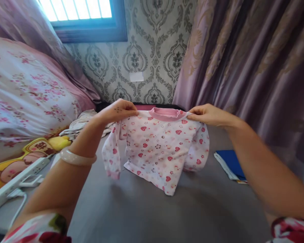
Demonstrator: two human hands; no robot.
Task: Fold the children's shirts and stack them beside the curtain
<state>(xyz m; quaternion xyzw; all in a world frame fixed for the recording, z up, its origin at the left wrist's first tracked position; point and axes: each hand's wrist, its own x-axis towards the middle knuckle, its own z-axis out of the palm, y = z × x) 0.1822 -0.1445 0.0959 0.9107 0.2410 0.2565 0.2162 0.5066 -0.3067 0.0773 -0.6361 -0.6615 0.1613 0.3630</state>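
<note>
A small long-sleeved shirt [159, 145], white with red hearts and little flowers and a pink collar, hangs stretched between my hands over a grey surface [147, 216]. My left hand [121, 110] pinches its shoulder on the left side of the collar. On the other shoulder, my right hand [205, 114] has thumb and fingers closed on the fabric. Both sleeves droop at the sides, and the lower hem slants, with its right corner hanging lowest. A pale bangle [77, 158] circles my left wrist.
Folded blue and white cloths [230, 163] lie at the right. To the left are a white power strip [17, 185] with a plugged-in cable, a yellow cartoon cushion [30, 152], crumpled light clothes [82, 123] and floral bedding [35, 91]. Curtains [243, 60] hang behind.
</note>
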